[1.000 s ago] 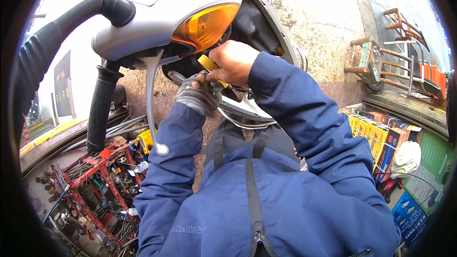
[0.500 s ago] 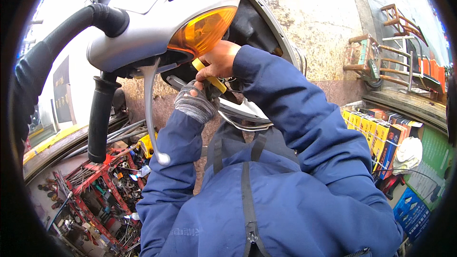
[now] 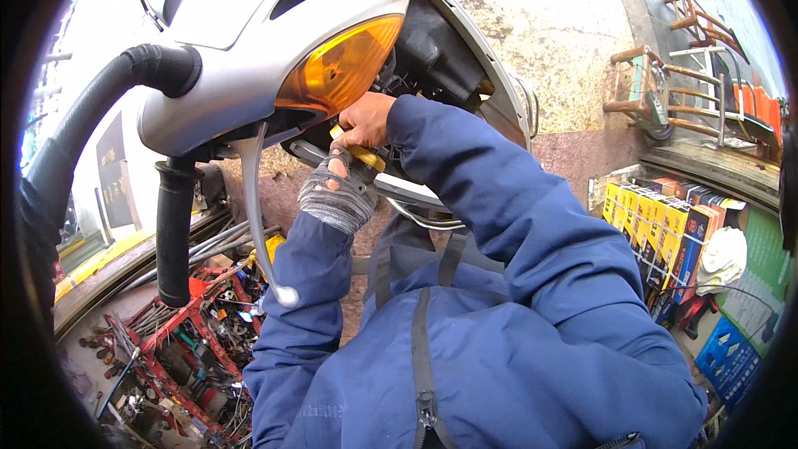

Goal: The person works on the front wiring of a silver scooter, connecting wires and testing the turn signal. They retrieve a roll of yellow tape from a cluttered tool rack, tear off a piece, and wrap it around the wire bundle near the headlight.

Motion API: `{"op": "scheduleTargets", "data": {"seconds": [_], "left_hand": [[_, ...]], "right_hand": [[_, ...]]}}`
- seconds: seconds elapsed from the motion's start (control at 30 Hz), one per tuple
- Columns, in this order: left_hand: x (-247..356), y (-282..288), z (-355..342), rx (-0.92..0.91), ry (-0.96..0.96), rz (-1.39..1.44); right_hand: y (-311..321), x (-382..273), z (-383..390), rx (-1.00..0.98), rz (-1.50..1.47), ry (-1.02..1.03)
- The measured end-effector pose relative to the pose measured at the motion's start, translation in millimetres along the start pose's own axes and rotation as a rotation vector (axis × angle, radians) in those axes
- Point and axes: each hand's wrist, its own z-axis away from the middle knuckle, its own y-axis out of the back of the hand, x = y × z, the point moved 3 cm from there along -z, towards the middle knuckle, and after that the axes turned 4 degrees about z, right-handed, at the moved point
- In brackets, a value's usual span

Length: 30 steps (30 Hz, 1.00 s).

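Observation:
My right hand point(image 3: 366, 120) is bare and closed on a yellow band-shaped thing that looks like a roll of tape point(image 3: 367, 158), seen nearly edge-on. Just below it, my left hand point(image 3: 337, 198), in a grey fingerless glove, has its fingers curled in close to the roll. What those fingers pinch is hidden. Both hands work beneath the orange turn-signal lens point(image 3: 339, 65) of a silver-white scooter front point(image 3: 224, 41). Beside them the body panel point(image 3: 486, 66) stands away, exposing a dark inner cavity point(image 3: 436, 54) with some wires.
A grey brake lever point(image 3: 256, 199) and a black handlebar grip point(image 3: 174, 233) hang left of my left forearm. Tools and parts fill a red-framed rack point(image 3: 187, 349) at lower left. At right stand yellow boxes point(image 3: 648, 224), a white cloth point(image 3: 721, 259) and wooden chairs point(image 3: 636, 91).
The yellow roll has tilted flatter between my hands, and more of it is covered by fingers. My left thumb has come up against it. The view has shifted slightly.

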Motion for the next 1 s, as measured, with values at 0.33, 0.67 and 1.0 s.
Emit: {"op": "scheduleTargets", "data": {"seconds": [0.33,0.67,1.0], "left_hand": [[8,13,25,0.153,0.050,-0.202],[-59,-6,20,0.236,-0.129,1.025],[-90,1,16,0.008,-0.011,1.189]], "right_hand": [[-14,0,-5,-0.048,-0.186,-0.083],[-74,25,60,0.395,-0.829,-0.401],[-122,17,48,0.098,-1.269,-0.176]]}}
